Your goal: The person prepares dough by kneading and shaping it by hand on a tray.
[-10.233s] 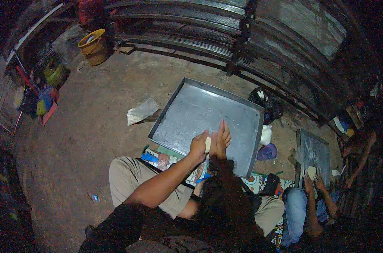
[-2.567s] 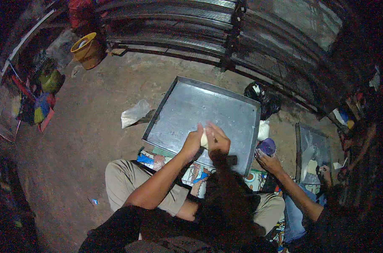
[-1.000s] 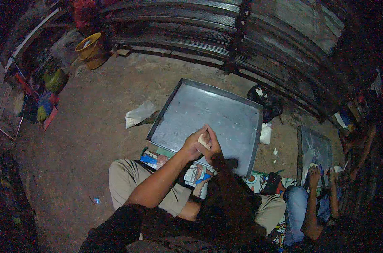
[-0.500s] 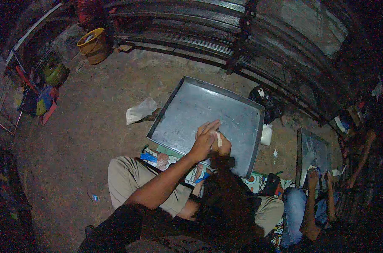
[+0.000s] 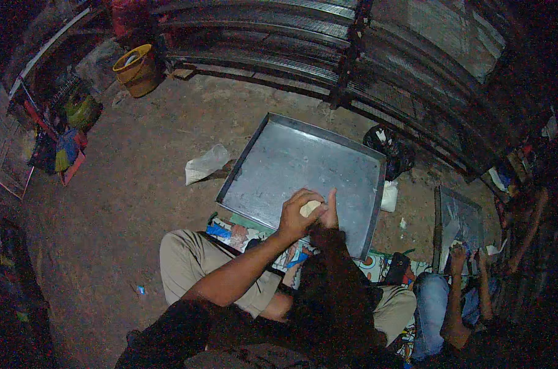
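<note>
A small, rounded, pale piece that looks like dough (image 5: 310, 209) is between my hands, above the near part of a large metal tray (image 5: 279, 141). My left hand (image 5: 295, 216) curls its fingers round the piece from the left. On the other side, my right hand (image 5: 331, 214) presses against the piece, with one digit pointing up and away. Part of the piece is hidden by my fingers. The shallow, grey tray has raised sides and some smears on its bottom.
Left of the tray lies a clear bag with white contents (image 5: 206, 165). A white bag (image 5: 389, 195) and a black plastic bag (image 5: 389, 147) sit at its right. Another person's hands (image 5: 457, 258) work by a second tray (image 5: 460, 215). A yellow bucket (image 5: 137, 72) stands far left, near racks (image 5: 260, 52).
My hands have shifted slightly nearer to me. They were pressed palm to palm round the pale piece; now the left fingers curl and the palms part, showing it rounder.
</note>
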The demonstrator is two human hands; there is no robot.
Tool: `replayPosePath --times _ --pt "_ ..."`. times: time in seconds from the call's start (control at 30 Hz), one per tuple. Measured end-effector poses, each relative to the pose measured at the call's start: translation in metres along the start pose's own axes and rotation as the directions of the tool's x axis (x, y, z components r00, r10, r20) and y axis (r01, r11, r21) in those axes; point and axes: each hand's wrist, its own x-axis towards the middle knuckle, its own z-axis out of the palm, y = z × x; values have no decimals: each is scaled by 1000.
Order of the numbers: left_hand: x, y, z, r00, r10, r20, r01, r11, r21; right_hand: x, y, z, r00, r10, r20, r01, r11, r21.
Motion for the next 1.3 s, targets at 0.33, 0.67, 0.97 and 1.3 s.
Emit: replayPosePath --times 0.33,0.67,0.97,1.3 --pt "18 -5 -7 699 -714 -51 532 566 -630 3 39 19 981 -159 110 171 980 -106" --pt "-5 -1 13 984 -89 155 31 940 341 4 7 17 876 -357 -325 250 911 -328" --pt "-16 -6 21 924 -93 370 248 884 -397 -5 -30 12 787 -504 -355 23 600 -799" --pt "-6 -19 -3 672 -610 418 604 126 -787 0 22 32 742 -572 350 136 -382 -914"
